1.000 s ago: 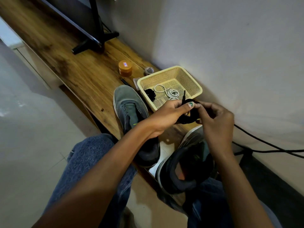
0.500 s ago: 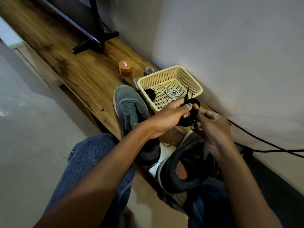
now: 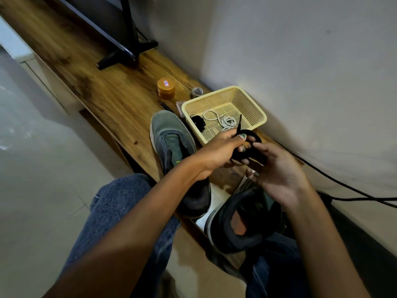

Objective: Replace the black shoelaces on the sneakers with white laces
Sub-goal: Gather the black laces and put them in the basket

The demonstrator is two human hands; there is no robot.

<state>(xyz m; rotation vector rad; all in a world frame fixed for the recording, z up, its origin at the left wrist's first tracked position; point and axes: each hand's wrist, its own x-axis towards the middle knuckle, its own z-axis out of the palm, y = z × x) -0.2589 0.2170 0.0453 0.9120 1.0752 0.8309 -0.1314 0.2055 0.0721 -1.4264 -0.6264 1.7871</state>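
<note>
Wooden bench point(image 3: 111, 97): long plank running along the wall, carrying everything below.
TV stand point(image 3: 129, 50): black legs at the far end of the bench.
Right sneaker point(image 3: 242, 224): nearest, heel toward the camera, unlaced as far as visible, below the right hand.
Left sneaker point(image 3: 171, 147): grey-green, toe pointing away, flat on the bench just left of the basket; eyelets bare.
Basket point(image 3: 255, 104): yellow mesh, against the wall, touching or nearly touching the left sneaker's toe side.
Left hand point(image 3: 217, 151): thumb and fingers pinching the coil, one lace tip sticking up past the thumb.
Right hand point(image 3: 277, 171): palm up, fingers curled round the far side of the same coil.
Black lace point(image 3: 253, 134): wound in a loop between both hands, over the basket's near corner.
Black cable point(image 3: 343, 186): along the wall, right.
White laces point(image 3: 225, 120): loose tangle on the basket floor.
Second black lace point(image 3: 198, 122): small bundle in the basket's left corner.
Orange jar point(image 3: 165, 88): beyond the basket, lid on.
Tape roll point(image 3: 196, 91): small, right of the jar.
</note>
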